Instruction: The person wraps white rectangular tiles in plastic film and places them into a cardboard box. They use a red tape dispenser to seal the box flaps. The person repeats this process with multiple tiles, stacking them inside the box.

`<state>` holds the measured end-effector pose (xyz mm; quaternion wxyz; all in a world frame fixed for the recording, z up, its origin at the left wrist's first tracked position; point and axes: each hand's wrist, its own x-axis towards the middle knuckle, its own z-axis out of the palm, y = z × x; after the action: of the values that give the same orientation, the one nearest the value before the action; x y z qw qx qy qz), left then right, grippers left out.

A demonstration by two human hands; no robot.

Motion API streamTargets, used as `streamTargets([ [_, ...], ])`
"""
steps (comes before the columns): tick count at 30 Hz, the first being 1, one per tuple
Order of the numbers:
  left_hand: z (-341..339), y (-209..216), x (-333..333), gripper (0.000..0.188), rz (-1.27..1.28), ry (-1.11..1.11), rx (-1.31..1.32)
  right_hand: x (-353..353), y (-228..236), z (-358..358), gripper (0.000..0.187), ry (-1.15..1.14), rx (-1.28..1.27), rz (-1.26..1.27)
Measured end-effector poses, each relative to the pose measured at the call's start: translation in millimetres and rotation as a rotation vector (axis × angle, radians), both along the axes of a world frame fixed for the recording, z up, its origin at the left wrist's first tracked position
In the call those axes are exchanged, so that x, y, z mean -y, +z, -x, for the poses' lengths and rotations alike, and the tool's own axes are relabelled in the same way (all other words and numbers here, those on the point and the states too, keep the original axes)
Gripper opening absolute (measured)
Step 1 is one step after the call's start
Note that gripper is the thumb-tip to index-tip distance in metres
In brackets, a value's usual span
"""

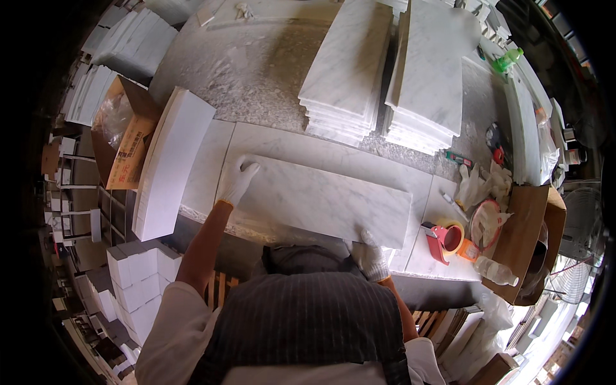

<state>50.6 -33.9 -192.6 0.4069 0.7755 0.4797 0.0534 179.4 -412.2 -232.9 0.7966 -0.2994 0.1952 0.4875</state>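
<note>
the marble-look slab is right in front of you, long side across your body, over the pale panels that top the bench; whether it rests flat on them or is slightly raised, the view does not settle. your gloved left hand is at its left end, finger and thumb bent over the corner; whether anything closes underneath, you cannot tell from here. your gloved right hand pinches the near edge by the right corner, thumb on top, the other fingers mostly out of sight.

expect the slab to be heavy for its thickness, stiff, and brittle at its corners; its smooth face may slide under knit gloves. 2 hands, 1 toward each end, with fingers under the long edges, should suit it best.

the slab is a thin rectangle, white with soft grey veins. beyond it, 2 stacks of similar slabs stand on a rough, dusty grey surface. a long white block leans at your left; at your right are a red tape dispenser and a clear plastic bottle.
</note>
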Motion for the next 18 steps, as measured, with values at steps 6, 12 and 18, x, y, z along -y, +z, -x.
streamTargets([
  [6,9.6,-32.6,0.6,0.054,-0.352,-0.137,0.024,1.9,-28.0,0.7,0.063,0.071,-0.006,-0.034],
  [12,13.6,-38.7,11.0,0.058,-0.384,-0.132,-0.014,29.9,28.5,-31.4,0.048,0.522,-0.077,0.368],
  [18,19.7,-46.3,17.8,0.060,-0.333,-0.022,-0.067,68.7,27.8,-61.7,0.038,0.279,1.248,1.129],
])
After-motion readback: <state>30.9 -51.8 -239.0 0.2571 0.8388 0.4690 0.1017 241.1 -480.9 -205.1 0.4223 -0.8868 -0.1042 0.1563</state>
